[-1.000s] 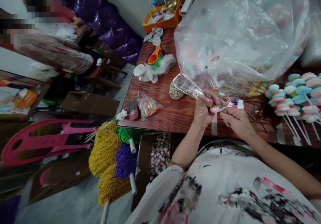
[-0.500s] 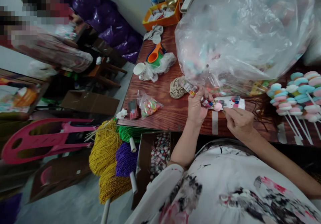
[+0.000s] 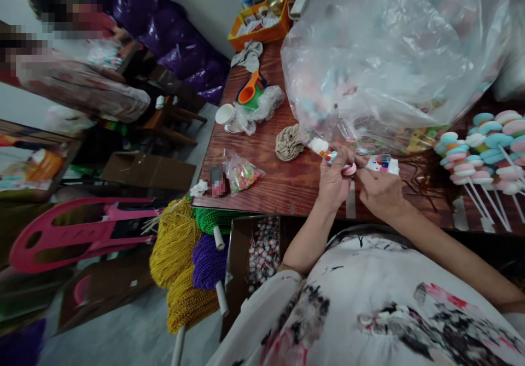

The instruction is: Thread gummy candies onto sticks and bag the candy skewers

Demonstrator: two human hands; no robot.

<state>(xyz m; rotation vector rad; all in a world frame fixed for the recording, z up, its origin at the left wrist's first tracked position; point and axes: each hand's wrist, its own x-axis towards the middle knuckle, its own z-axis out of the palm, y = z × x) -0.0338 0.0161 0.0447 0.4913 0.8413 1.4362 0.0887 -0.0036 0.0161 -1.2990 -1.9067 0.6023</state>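
Pink marshmallow candy (image 3: 350,169), light, soft and easily squashed, pinched at the near table (image 3: 262,152) edge by left hand (image 3: 335,179) and right hand (image 3: 379,189), its thin printed wrapper (image 3: 383,163) slippery; best gripped gently by the wrapper ends.

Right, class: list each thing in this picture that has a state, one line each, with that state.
left hand: closed on the pink sweet
right hand: pinching the printed wrapper
big clear bag: full, slumped on the table
small bag of sweets: lying flat
white cup: upright
cardboard box: open, filled
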